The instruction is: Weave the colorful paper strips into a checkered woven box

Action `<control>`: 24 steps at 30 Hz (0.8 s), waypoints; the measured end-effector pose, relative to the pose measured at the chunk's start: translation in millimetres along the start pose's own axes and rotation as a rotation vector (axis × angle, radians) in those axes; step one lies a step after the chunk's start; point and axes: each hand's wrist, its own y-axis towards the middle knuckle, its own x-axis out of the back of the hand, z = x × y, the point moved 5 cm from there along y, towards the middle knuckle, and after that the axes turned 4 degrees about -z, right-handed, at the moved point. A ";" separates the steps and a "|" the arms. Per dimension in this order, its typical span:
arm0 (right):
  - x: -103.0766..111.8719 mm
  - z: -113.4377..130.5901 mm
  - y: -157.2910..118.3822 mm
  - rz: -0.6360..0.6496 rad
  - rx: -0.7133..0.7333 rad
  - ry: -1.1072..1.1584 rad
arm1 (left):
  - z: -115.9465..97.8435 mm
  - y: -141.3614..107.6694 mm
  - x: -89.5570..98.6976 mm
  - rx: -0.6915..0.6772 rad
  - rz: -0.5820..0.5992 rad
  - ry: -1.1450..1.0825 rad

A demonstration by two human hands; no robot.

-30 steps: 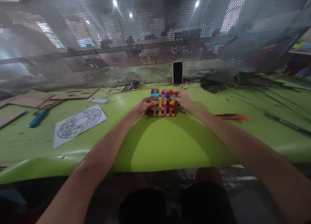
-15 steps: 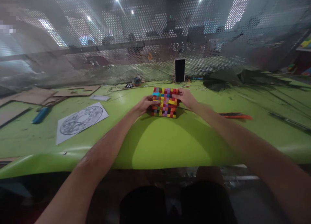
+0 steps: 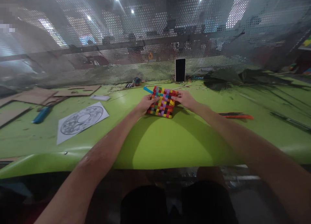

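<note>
A square woven mat [image 3: 163,102] of many-coloured strips is held tilted just above the green tabletop. My left hand [image 3: 145,105] grips its left edge, thumb on the front face and fingers partly hidden behind. At the right edge my right hand [image 3: 185,99] pinches the mat near its upper corner. A loose blue strip [image 3: 147,90] sticks out past the mat's upper left corner, above my left hand. Some strips around the right thumb are too small to make out singly.
On the left lie a printed sheet with a ring pattern [image 3: 82,120], a blue-handled tool [image 3: 41,114] and brown cardboard pieces [image 3: 36,96]. A phone-like dark panel [image 3: 180,70] stands behind. At right are dark leaves [image 3: 221,78] and an orange-and-black tool [image 3: 236,116].
The mat has turned slightly clockwise, its lower edge swinging left. The blue strip, flat across the mat's left side before, now juts out to the upper left.
</note>
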 end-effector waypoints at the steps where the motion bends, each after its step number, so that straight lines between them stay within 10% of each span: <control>1: 0.2 0.0 -0.2 -0.006 -0.003 0.020 | -0.7 0.0 -0.6 -0.005 0.003 -0.004; 9: 12.1 -2.3 -0.6 -0.225 -0.049 -0.007 | -0.5 5.7 1.4 -0.070 -0.113 -0.093; 24: 5.5 1.7 -5.6 -0.209 -0.120 -0.026 | -6.4 2.9 8.7 -0.122 -0.277 -0.073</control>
